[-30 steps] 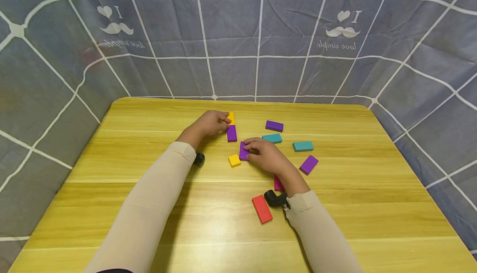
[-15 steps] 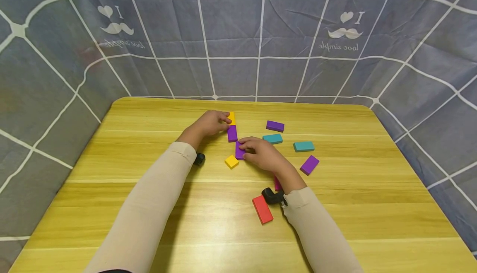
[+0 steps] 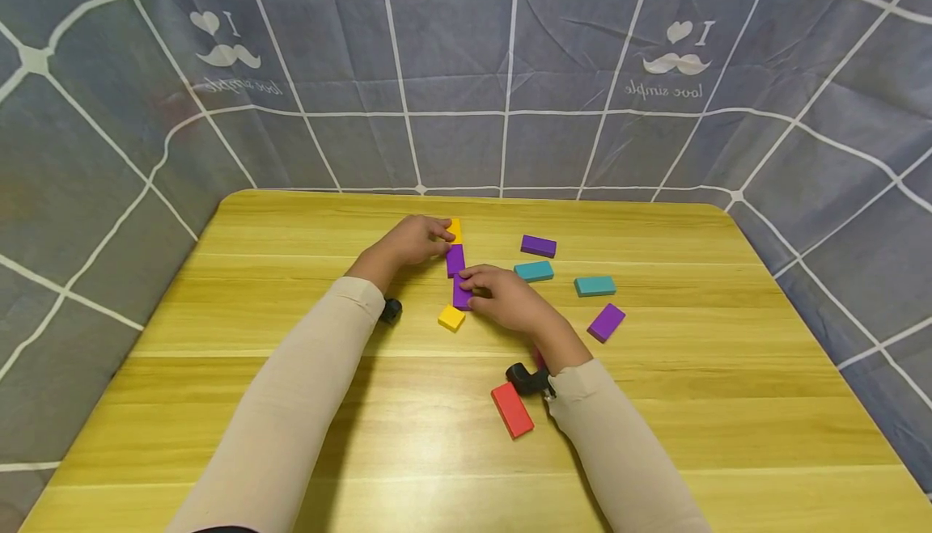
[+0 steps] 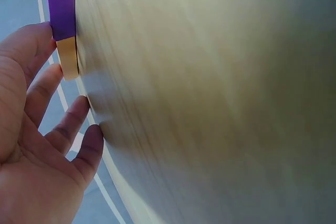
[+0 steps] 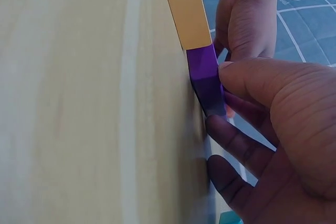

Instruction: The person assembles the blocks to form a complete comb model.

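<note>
In the head view my left hand [image 3: 413, 240] touches the side of a flat yellow block [image 3: 455, 231] and the end of a purple block [image 3: 455, 260]. The left wrist view shows its thumb at the purple block [image 4: 61, 6] and its index finger by the yellow block [image 4: 68, 59]. My right hand [image 3: 508, 298] pinches a second purple block [image 3: 461, 293] between thumb and fingers. That block lies flat, close against the near end of the first purple one. A small yellow block [image 3: 451, 319] sits just in front of it.
Right of the hands lie a purple block [image 3: 539, 246], two teal blocks [image 3: 534, 272] and another purple block [image 3: 606, 323]. A red block [image 3: 513, 410] lies near the right wrist's black camera mount [image 3: 527, 379]. A grey curtain [image 3: 459, 80] stands behind the wooden table [image 3: 408, 452].
My right hand has slid the purple block left, up to the first purple one. The small yellow block has shifted slightly left and turned. The left hand has stayed almost still.
</note>
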`<action>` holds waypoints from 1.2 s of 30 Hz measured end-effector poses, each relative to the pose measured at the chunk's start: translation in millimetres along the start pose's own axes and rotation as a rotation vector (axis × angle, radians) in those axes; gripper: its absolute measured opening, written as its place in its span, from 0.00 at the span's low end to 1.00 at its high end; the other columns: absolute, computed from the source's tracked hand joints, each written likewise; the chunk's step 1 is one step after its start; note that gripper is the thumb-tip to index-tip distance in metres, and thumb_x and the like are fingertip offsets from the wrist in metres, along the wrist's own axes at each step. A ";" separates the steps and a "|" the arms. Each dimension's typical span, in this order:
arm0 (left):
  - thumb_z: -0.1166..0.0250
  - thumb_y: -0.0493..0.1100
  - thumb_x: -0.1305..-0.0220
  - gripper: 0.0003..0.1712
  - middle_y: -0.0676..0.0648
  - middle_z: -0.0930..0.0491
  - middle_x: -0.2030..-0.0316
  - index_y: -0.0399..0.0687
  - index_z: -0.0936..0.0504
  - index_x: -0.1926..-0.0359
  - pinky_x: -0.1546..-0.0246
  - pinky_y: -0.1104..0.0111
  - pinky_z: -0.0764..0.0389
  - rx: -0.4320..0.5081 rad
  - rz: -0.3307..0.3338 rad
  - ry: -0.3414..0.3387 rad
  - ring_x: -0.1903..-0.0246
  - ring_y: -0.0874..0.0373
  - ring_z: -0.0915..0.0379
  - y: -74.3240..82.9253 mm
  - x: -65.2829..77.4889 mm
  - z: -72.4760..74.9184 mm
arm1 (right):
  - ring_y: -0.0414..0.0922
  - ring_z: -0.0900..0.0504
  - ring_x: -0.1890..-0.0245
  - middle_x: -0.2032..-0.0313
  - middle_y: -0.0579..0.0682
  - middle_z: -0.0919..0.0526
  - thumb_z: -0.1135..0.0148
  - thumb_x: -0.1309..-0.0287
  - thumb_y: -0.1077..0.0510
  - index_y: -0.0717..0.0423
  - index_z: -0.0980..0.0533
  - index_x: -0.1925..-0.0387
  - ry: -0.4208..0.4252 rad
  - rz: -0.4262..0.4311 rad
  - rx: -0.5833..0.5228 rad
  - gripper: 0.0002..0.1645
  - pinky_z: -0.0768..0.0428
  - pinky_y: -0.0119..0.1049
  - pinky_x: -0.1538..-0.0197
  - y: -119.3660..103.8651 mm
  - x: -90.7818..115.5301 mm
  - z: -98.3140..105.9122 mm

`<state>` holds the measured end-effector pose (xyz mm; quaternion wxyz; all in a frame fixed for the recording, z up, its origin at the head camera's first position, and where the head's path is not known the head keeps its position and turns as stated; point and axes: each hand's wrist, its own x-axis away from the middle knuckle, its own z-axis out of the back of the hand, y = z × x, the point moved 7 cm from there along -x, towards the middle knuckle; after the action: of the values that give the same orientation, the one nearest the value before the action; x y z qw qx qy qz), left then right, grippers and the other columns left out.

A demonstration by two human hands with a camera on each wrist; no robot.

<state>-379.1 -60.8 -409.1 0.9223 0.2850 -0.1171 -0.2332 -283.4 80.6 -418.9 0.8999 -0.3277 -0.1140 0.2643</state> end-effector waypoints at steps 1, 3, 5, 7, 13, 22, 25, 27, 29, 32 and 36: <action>0.39 0.40 0.31 0.18 0.43 0.31 0.32 0.40 0.17 0.43 0.28 0.57 0.45 -0.003 0.000 -0.001 0.30 0.46 0.41 0.3 0.3 0.1 | 0.48 0.34 0.31 0.35 0.47 0.26 0.40 0.33 0.61 0.59 0.19 0.44 -0.003 -0.002 -0.006 0.18 0.37 0.44 0.29 -0.1 -0.3 -0.4; 0.39 0.40 0.31 0.18 0.43 0.31 0.33 0.39 0.17 0.43 0.28 0.56 0.45 -0.007 -0.005 -0.002 0.30 0.45 0.41 0.7 0.7 0.4 | 0.48 0.34 0.31 0.35 0.47 0.26 0.40 0.33 0.61 0.59 0.19 0.44 -0.007 0.000 -0.012 0.18 0.37 0.43 0.29 -0.1 -1.2 -1.3; 0.39 0.40 0.31 0.18 0.44 0.30 0.33 0.40 0.17 0.43 0.28 0.57 0.45 -0.005 -0.006 -0.002 0.30 0.46 0.41 0.6 0.9 0.4 | 0.48 0.34 0.31 0.35 0.48 0.26 0.40 0.33 0.61 0.59 0.19 0.44 -0.008 0.009 -0.012 0.18 0.37 0.43 0.29 -0.7 -1.8 -2.0; 0.39 0.40 0.31 0.18 0.44 0.30 0.33 0.39 0.17 0.43 0.28 0.57 0.45 -0.003 -0.010 -0.001 0.30 0.46 0.41 0.8 1.2 0.5 | 0.48 0.34 0.31 0.35 0.48 0.26 0.40 0.33 0.61 0.60 0.20 0.44 -0.008 0.025 -0.010 0.18 0.37 0.43 0.29 -1.9 -2.7 -2.9; 0.39 0.39 0.31 0.18 0.45 0.30 0.33 0.40 0.17 0.43 0.28 0.57 0.45 -0.003 -0.019 -0.003 0.30 0.46 0.41 1.2 1.5 0.3 | 0.50 0.34 0.31 0.36 0.50 0.25 0.40 0.34 0.63 0.61 0.19 0.45 -0.007 0.047 -0.013 0.17 0.38 0.43 0.29 -6.0 -4.3 -3.7; 0.40 0.39 0.30 0.18 0.45 0.31 0.32 0.41 0.17 0.43 0.27 0.56 0.47 -0.015 -0.030 -0.017 0.29 0.46 0.42 0.0 0.8 -0.8 | 0.50 0.34 0.31 0.36 0.50 0.25 0.40 0.34 0.63 0.61 0.19 0.45 -0.008 0.049 -0.020 0.17 0.39 0.44 0.28 -8.1 -5.2 -5.5; 0.40 0.40 0.30 0.18 0.45 0.31 0.32 0.41 0.17 0.43 0.28 0.57 0.46 -0.026 -0.038 -0.017 0.29 0.47 0.42 -0.7 -0.2 -1.8 | 0.50 0.33 0.31 0.36 0.50 0.25 0.40 0.34 0.63 0.61 0.19 0.45 -0.008 0.049 -0.017 0.17 0.39 0.43 0.28 -7.7 -5.6 -6.3; 0.40 0.40 0.30 0.18 0.45 0.31 0.32 0.42 0.17 0.43 0.28 0.57 0.46 -0.040 -0.047 -0.017 0.30 0.47 0.41 -0.8 -1.2 -2.5 | 0.50 0.33 0.31 0.36 0.49 0.25 0.40 0.34 0.62 0.61 0.19 0.45 -0.008 0.050 -0.017 0.17 0.39 0.43 0.28 -7.5 -5.8 -6.7; 0.40 0.40 0.30 0.18 0.46 0.31 0.32 0.42 0.17 0.43 0.28 0.57 0.45 -0.047 -0.053 -0.016 0.30 0.47 0.41 -0.6 -2.0 -2.7 | 0.50 0.33 0.32 0.36 0.49 0.25 0.40 0.34 0.63 0.61 0.19 0.45 -0.005 0.050 -0.018 0.17 0.39 0.43 0.28 -7.1 -5.8 -7.0; 0.40 0.40 0.30 0.18 0.45 0.30 0.32 0.42 0.17 0.43 0.28 0.57 0.45 -0.049 -0.061 -0.014 0.30 0.47 0.40 0.3 -2.7 -3.0 | 0.49 0.33 0.32 0.36 0.49 0.25 0.40 0.34 0.63 0.60 0.19 0.45 -0.002 0.047 -0.025 0.17 0.39 0.43 0.29 -6.2 -5.4 -7.4; 0.41 0.39 0.31 0.18 0.45 0.30 0.33 0.41 0.17 0.43 0.28 0.58 0.45 -0.049 -0.067 -0.015 0.30 0.47 0.40 2.3 -2.3 -2.7 | 0.49 0.33 0.32 0.36 0.49 0.25 0.40 0.34 0.62 0.60 0.19 0.46 0.003 0.045 -0.032 0.16 0.39 0.43 0.29 -5.1 -5.0 -7.0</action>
<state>-379.3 -56.7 -410.1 0.9198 0.2643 -0.1086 -0.2689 -282.9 70.9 -421.0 0.8885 -0.3450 -0.1094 0.2822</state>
